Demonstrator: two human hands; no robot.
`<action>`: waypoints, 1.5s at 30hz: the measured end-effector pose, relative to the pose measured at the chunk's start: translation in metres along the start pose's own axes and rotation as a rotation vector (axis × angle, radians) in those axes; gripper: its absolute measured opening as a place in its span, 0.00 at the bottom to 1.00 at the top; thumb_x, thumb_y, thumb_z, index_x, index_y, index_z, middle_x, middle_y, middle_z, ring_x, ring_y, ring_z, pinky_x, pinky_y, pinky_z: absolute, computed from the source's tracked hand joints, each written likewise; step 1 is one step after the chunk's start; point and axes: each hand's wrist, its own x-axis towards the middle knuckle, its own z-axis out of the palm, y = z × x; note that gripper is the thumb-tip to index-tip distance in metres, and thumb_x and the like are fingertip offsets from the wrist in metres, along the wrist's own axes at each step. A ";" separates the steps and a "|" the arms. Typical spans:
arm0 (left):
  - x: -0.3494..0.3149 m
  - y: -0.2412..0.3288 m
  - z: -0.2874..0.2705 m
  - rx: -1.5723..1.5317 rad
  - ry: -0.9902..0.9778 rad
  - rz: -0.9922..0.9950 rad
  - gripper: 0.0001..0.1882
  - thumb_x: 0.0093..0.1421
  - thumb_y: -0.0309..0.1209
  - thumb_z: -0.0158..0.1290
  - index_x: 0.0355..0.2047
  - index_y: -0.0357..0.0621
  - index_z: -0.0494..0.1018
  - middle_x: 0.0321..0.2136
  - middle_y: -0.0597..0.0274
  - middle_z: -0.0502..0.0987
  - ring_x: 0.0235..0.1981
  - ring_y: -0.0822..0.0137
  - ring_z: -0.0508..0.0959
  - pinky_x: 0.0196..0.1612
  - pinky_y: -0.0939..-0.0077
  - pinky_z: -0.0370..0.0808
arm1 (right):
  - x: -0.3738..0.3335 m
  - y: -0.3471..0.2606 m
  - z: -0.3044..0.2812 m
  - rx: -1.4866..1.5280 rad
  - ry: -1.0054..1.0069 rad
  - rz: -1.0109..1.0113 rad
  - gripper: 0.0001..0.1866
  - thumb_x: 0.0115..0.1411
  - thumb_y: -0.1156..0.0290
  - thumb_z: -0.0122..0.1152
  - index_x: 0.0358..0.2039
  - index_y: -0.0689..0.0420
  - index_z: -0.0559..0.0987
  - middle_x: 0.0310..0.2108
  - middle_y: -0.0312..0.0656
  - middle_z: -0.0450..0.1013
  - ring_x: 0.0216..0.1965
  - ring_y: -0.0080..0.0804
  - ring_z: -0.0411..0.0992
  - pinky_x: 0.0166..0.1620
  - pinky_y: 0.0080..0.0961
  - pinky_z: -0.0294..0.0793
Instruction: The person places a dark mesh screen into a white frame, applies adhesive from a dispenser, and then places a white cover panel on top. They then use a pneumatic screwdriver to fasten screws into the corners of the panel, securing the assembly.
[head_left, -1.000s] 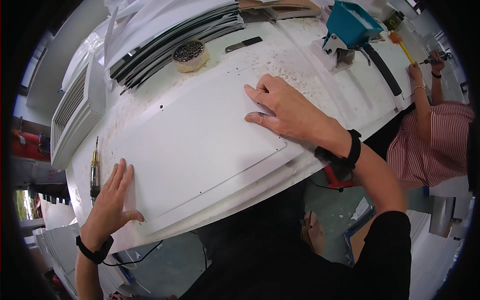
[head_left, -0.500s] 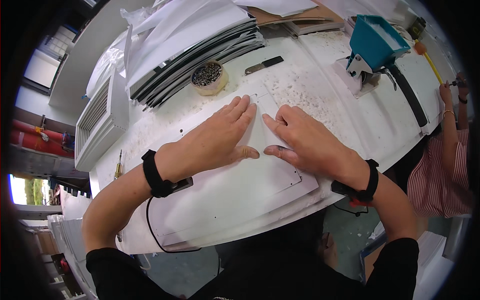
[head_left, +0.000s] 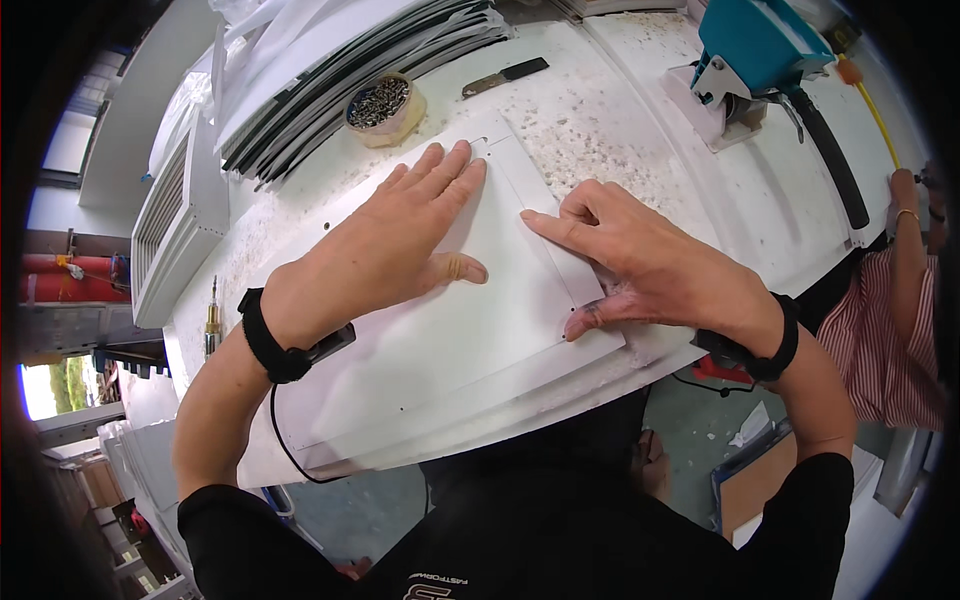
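A white flat panel (head_left: pixel 430 350) with small dark holes near its edges lies on the white worktable. My left hand (head_left: pixel 390 225) rests palm down on it, fingers stretched toward the far corner and thumb out to the side. A narrow white strip (head_left: pixel 535 205) runs along the panel's right side. On that side my right hand (head_left: pixel 650 265) touches the strip with index fingertip and thumb spread apart; its other fingers are curled. Neither hand grips anything. Beyond the left hand stands a round tub (head_left: pixel 407 128) of small metal screws.
Behind the tub are stacked dark-edged sheets (head_left: pixel 340 105) and a dark-handled flat blade (head_left: pixel 505 77). A white louvred frame (head_left: pixel 185 215) and a screwdriver (head_left: pixel 213 325) lie left. At right stand a teal hopper device (head_left: pixel 755 45) and a person in a striped garment (head_left: pixel 875 340).
My hands have moved apart: the left thumb is farther left, and the right thumb has slid nearer along the strip toward the panel's near right corner. The view has shifted slightly.
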 end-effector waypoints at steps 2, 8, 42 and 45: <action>-0.002 0.000 0.002 0.020 0.004 -0.007 0.56 0.55 0.58 0.62 0.73 0.36 0.53 0.74 0.41 0.52 0.75 0.41 0.51 0.75 0.54 0.57 | 0.000 -0.003 -0.001 -0.006 -0.010 0.004 0.49 0.42 0.59 0.84 0.63 0.62 0.71 0.47 0.48 0.67 0.47 0.46 0.66 0.50 0.35 0.71; 0.000 0.001 0.002 0.051 0.026 0.028 0.54 0.57 0.58 0.61 0.72 0.36 0.54 0.73 0.41 0.54 0.74 0.38 0.53 0.74 0.53 0.58 | -0.001 -0.008 -0.001 -0.034 -0.037 0.052 0.49 0.44 0.59 0.83 0.65 0.63 0.69 0.48 0.48 0.67 0.49 0.47 0.66 0.54 0.36 0.71; -0.208 0.013 0.059 0.026 0.144 -0.290 0.57 0.58 0.69 0.53 0.73 0.40 0.53 0.72 0.31 0.52 0.74 0.34 0.52 0.74 0.46 0.52 | 0.078 -0.110 0.076 -0.575 -0.239 -0.020 0.49 0.53 0.46 0.73 0.66 0.67 0.67 0.68 0.56 0.62 0.69 0.59 0.60 0.64 0.50 0.68; -0.213 0.009 0.066 0.025 0.199 -0.271 0.56 0.58 0.69 0.54 0.73 0.40 0.54 0.71 0.31 0.54 0.73 0.35 0.53 0.74 0.46 0.53 | 0.097 -0.127 0.095 -0.560 -0.266 0.021 0.51 0.52 0.45 0.73 0.67 0.65 0.66 0.70 0.54 0.59 0.71 0.60 0.57 0.68 0.49 0.65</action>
